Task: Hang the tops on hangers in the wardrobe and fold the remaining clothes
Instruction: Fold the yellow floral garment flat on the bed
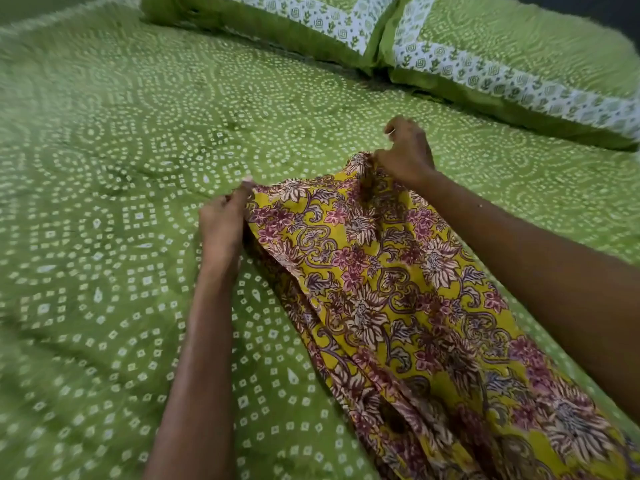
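Garment (398,289) – yellow, pink-maroon floral print, on bed; left hand (221,226), right hand (407,154) – each grip pinching top edge

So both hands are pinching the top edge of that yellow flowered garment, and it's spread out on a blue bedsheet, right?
Not quite: the bedsheet is green with white dots, not blue, as the head view shows. The rest holds: the left hand and the right hand each pinch the top edge of the yellow flowered garment lying on it.
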A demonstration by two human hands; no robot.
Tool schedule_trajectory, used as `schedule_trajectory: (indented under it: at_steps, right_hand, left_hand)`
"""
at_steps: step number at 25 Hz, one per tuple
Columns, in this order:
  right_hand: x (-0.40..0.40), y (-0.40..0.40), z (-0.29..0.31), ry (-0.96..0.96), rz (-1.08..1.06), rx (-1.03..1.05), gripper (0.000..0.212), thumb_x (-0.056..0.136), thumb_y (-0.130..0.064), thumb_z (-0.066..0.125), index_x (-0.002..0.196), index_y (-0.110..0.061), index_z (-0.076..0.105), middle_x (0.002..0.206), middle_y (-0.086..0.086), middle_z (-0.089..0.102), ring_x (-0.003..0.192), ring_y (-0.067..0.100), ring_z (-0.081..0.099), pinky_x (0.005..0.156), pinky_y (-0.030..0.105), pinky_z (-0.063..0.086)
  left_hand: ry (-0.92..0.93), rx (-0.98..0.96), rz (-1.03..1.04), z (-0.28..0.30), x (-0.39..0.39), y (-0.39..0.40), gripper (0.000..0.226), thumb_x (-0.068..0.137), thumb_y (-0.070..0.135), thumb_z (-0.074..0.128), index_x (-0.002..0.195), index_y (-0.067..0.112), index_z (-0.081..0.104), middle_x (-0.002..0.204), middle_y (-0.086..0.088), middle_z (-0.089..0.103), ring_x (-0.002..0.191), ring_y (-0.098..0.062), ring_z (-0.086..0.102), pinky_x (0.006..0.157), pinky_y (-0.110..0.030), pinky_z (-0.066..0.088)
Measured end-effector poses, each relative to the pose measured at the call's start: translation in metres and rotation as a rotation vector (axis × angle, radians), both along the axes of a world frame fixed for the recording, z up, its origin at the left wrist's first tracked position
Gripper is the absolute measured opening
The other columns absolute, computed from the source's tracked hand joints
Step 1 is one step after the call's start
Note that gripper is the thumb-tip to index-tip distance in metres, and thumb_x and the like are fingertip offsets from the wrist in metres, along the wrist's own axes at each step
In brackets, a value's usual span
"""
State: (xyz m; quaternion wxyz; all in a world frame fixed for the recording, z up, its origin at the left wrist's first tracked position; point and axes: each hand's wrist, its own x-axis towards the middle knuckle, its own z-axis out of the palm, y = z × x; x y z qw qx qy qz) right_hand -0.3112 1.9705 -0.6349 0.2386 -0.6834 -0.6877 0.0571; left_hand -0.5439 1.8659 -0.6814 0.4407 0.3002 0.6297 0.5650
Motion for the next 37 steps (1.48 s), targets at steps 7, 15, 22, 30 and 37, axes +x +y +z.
schedule_trajectory:
  at_steps: [7, 15, 22, 30, 37]
  right_hand:
    - [-0.009, -0.228, -0.008, 0.189, 0.378, -0.666, 0.037, 0.077, -0.053, 0.066, 0.091, -0.02, 0.06, 0.078, -0.007, 0.061, 0.066, 0.005, 0.052, 0.058, 0.022, 0.041]
    - [0.039, -0.376, -0.015, 0.166, 0.193, -0.259, 0.011, 0.078, -0.034, 0.059, 0.083, -0.037, 0.049, 0.068, -0.011, 0.053, 0.056, 0.001, 0.049, 0.049, 0.016, 0.036]
    - [0.009, -0.407, -0.046, -0.101, 0.196, -0.237, 0.02, 0.079, -0.046, 0.044, 0.09, -0.031, 0.053, 0.078, -0.014, 0.059, 0.06, 0.0, 0.054, 0.055, 0.006, 0.035]
    - [0.019, -0.418, -0.01, -0.254, 0.086, 0.341, 0.025, 0.088, -0.017, 0.053, 0.089, -0.006, 0.076, 0.073, 0.011, 0.069, 0.059, 0.015, 0.054, 0.057, 0.019, 0.041]
    - [0.018, -0.427, -0.06, -0.202, 0.313, -0.094, 0.034, 0.096, -0.034, 0.032, 0.11, -0.024, 0.062, 0.08, -0.003, 0.068, 0.049, 0.007, 0.057, 0.041, 0.017, 0.045]
  left_hand:
    - [0.377, 0.038, 0.096, -0.001, 0.004, -0.001, 0.008, 0.092, 0.011, 0.056, 0.099, 0.012, 0.06, 0.083, 0.004, 0.058, 0.059, 0.001, 0.047, 0.044, -0.006, 0.042]
    - [0.455, -0.011, 0.098, -0.002, 0.006, -0.002, 0.019, 0.092, 0.005, 0.05, 0.105, 0.003, 0.064, 0.071, 0.007, 0.051, 0.053, 0.001, 0.038, 0.039, -0.009, 0.035]
    - [0.409, 0.053, 0.08, -0.008, 0.001, 0.006, 0.024, 0.091, 0.004, 0.049, 0.075, 0.018, 0.06, 0.072, 0.008, 0.052, 0.063, -0.005, 0.046, 0.043, -0.008, 0.033]
    - [0.363, 0.285, -0.059, 0.0, 0.006, 0.011, 0.022, 0.09, -0.008, 0.046, 0.078, 0.0, 0.064, 0.067, -0.001, 0.069, 0.061, -0.011, 0.061, 0.063, -0.024, 0.049]
    - [0.613, 0.154, 0.083, -0.037, 0.0, 0.021, 0.03, 0.093, 0.008, 0.046, 0.12, -0.001, 0.053, 0.12, -0.012, 0.054, 0.106, -0.02, 0.051, 0.089, -0.014, 0.037]
